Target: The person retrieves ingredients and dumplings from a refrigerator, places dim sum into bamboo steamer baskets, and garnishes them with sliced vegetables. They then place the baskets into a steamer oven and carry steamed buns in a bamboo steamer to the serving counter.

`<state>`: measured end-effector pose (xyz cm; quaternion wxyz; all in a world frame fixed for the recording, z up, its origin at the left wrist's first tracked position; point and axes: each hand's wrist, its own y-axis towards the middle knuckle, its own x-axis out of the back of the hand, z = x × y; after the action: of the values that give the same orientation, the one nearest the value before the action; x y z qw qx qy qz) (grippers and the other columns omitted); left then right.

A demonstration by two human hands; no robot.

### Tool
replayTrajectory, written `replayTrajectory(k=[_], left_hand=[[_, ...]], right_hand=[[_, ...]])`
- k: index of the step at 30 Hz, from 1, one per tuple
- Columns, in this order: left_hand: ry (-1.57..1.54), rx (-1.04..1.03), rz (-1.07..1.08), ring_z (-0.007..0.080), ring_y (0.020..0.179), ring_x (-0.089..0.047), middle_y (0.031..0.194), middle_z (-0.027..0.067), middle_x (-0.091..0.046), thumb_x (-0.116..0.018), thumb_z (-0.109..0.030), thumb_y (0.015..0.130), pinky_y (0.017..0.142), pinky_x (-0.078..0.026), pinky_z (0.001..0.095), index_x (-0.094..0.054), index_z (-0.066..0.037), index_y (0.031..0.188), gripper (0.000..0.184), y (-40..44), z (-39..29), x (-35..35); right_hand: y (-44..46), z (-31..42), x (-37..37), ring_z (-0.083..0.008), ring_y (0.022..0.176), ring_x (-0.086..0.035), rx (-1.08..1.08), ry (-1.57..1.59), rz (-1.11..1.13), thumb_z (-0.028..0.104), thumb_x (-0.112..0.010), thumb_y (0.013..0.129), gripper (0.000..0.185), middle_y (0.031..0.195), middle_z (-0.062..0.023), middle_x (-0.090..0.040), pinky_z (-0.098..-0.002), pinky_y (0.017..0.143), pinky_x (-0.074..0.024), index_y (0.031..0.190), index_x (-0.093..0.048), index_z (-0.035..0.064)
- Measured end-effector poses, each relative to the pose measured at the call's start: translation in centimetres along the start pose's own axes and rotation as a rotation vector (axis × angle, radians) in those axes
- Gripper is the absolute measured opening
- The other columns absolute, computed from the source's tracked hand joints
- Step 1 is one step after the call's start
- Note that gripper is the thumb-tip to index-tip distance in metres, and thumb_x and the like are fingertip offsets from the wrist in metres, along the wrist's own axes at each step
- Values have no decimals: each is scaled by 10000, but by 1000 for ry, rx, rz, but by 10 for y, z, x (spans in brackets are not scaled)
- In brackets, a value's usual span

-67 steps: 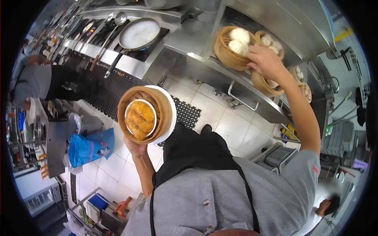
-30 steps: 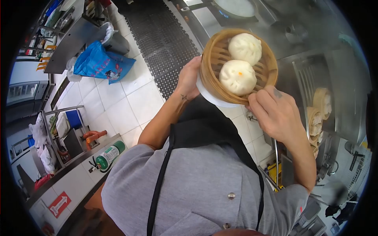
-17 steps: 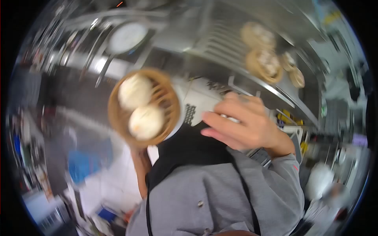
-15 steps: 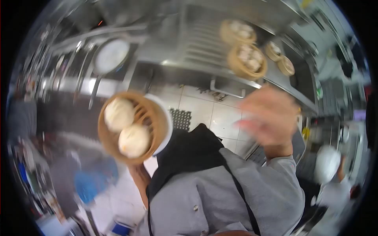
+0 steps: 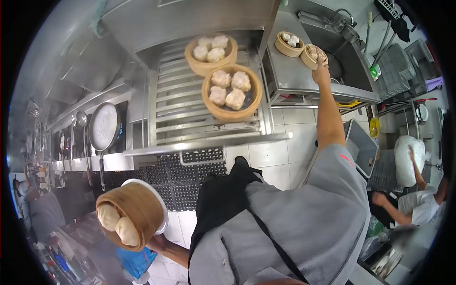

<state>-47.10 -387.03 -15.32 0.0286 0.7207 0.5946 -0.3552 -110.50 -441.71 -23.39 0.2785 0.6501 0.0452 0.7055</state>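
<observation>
My left hand (image 5: 158, 242) holds a white plate (image 5: 164, 204) from below. On that plate a bamboo steamer basket (image 5: 151, 209) leans over to the left, with two white buns (image 5: 118, 225) inside. Stretched far forward, my right hand (image 5: 321, 73) grips the near rim of a small bamboo steamer (image 5: 306, 58) of dumplings on the steel counter by the sink; its fingertips are partly hidden. Another small steamer (image 5: 289, 51) with white dumplings stands just left of it. Two larger steamers of dumplings, a front one (image 5: 223, 112) and a rear one (image 5: 199, 66), sit on a slatted metal rack (image 5: 175, 116).
A pan (image 5: 105, 126) of whitish liquid is on the stove at left, a ladle (image 5: 82, 119) beside it. The sink (image 5: 332, 45) lies beyond the counter. A grey bin (image 5: 361, 147) stands to the right. Another person (image 5: 418, 206) with a white bag (image 5: 409, 159) is at far right.
My right hand has gone from mid-air to the small steamer on the counter. My left hand has lowered the plate and basket, which now tilts more. The view has turned rightward.
</observation>
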Motion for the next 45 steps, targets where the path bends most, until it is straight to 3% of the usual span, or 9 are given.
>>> replayTrajectory(k=[3, 7, 10, 16, 23, 29, 36, 40, 45], left_hand=[[-39, -77, 46, 353, 1319, -432, 1475, 198, -395, -568, -314, 967, 1098, -364, 566, -371, 10, 1430, 598, -12, 6, -1], [-13, -102, 22, 390, 1327, -413, 1480, 215, -382, -544, -295, 980, 1109, -341, 578, -353, 20, 1439, 589, -21, 10, 21], [-56, -118, 154, 390, 1273, -476, 1437, 245, -418, -569, -272, 967, 1031, -466, 535, -361, 50, 1421, 594, -27, 13, 25], [-63, -99, 82, 383, 1246, -504, 1404, 241, -457, -551, -259, 978, 1005, -496, 536, -409, 51, 1387, 532, -37, 22, -3], [-92, -72, 149, 366, 1250, -506, 1406, 224, -462, -547, -275, 976, 1016, -484, 520, -411, 34, 1393, 537, -15, 22, 15], [-216, 16, 323, 355, 1276, -486, 1424, 205, -452, -519, -352, 985, 1052, -446, 522, -401, 15, 1407, 572, 21, 15, 33], [-242, 82, 524, 352, 1300, -466, 1442, 193, -443, -533, -373, 972, 1082, -401, 540, -409, -13, 1417, 587, 59, -3, 50], [-211, 72, 515, 359, 1281, -487, 1422, 187, -473, -531, -355, 974, 1067, -415, 548, -429, -18, 1411, 561, 80, -8, 65], [-245, 99, 512, 357, 1274, -496, 1410, 186, -486, -527, -344, 976, 1061, -422, 548, -438, -18, 1403, 545, 90, -16, 75]], right_hand=[[23, -15, -36, -414, 1034, -633, -372, 209, 219, 281, -665, 807, 690, 1104, -265, -643, -507, 910, -492, 1439, -389, 263], [35, -34, -49, -403, 1069, -625, -213, 139, 275, 336, -671, 808, 682, 1143, -244, -644, -487, 927, -484, 1435, -415, 255], [48, -28, -49, -401, 1062, -622, -268, 169, 312, 338, -688, 793, 637, 1157, -221, -641, -497, 906, -489, 1392, -482, 272], [40, -55, -50, -403, 1024, -628, -45, 186, 199, 323, -707, 805, 478, 1086, -218, -668, -479, 865, -489, 1244, -606, 163], [-24, -80, 86, -383, 861, -658, 210, 208, 84, 200, -710, 853, 342, 947, -216, -686, -431, 761, -505, 1168, -629, 95], [-87, 12, 263, -126, 874, -663, 265, 587, 273, -12, -673, 866, 258, 904, -120, -672, -270, 748, -524, 1113, -599, -10], [-142, 159, 332, -158, 921, -657, 599, 831, 430, -89, -661, 795, 300, 978, -113, -651, -287, 815, -545, 1086, -600, -45], [-159, 246, 328, -249, 867, -670, 951, 813, 459, -1, -717, 775, 305, 994, -153, -650, -339, 783, -564, 1062, -613, -2], [-177, 328, 290, -298, 763, -668, 1057, 773, 545, 134, -725, 811, 252, 867, -144, -687, -382, 707, -537, 1009, -603, 37]])
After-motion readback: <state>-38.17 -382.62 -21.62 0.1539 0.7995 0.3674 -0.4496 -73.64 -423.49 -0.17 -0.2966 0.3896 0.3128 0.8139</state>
